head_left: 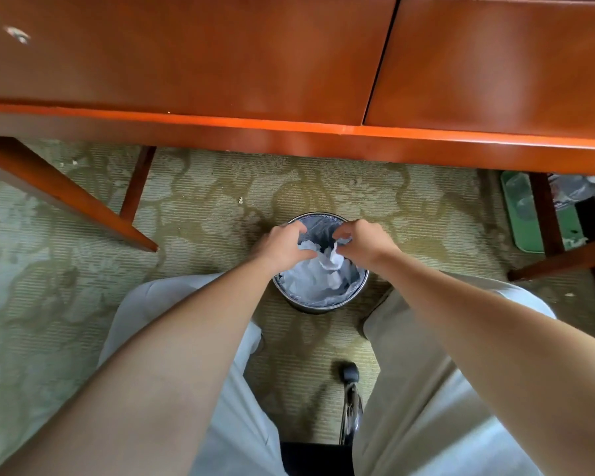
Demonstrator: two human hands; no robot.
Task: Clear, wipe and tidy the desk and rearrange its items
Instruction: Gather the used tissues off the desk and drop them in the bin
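A round metal waste bin (pixel 291 293) with a dark liner stands on the carpet between my knees, below the front edge of the reddish wooden desk (pixel 193 53). Crumpled white tissue (pixel 315 274) fills the bin. My left hand (pixel 282 243) hovers over the bin's left rim with fingers curled, and I cannot see anything in it. My right hand (pixel 361 243) is over the right rim and pinches a white tissue wad (pixel 335 257) that hangs into the bin.
The desk top fills the upper frame, with a seam (pixel 380 60) between two panels. Desk legs (pixel 66 197) slant at the left and right. A green tray (pixel 521 214) lies on the floor at right. A chair caster (pixel 349 372) sits between my legs.
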